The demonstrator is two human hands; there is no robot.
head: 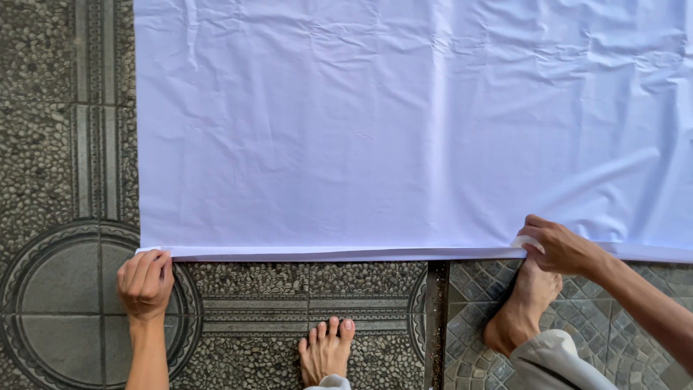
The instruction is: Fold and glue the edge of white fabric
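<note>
A large white cloth (pixel 404 123) lies spread flat on the patterned stone floor, with its near edge folded into a narrow hem (pixel 325 253). My left hand (pixel 146 282) grips the cloth's near left corner, fingers curled over the fold. My right hand (pixel 556 244) pinches the folded edge further right, lifting a small bit of it. My two bare feet stand just below the hem, one (pixel 326 352) in the middle and one (pixel 523 307) under my right hand.
The floor (pixel 65 144) is grey pebble-textured tile with a round medallion pattern (pixel 65 303) at the lower left and a dark seam (pixel 435 325) running toward me. Light trouser cuffs (pixel 556 361) show at the bottom edge.
</note>
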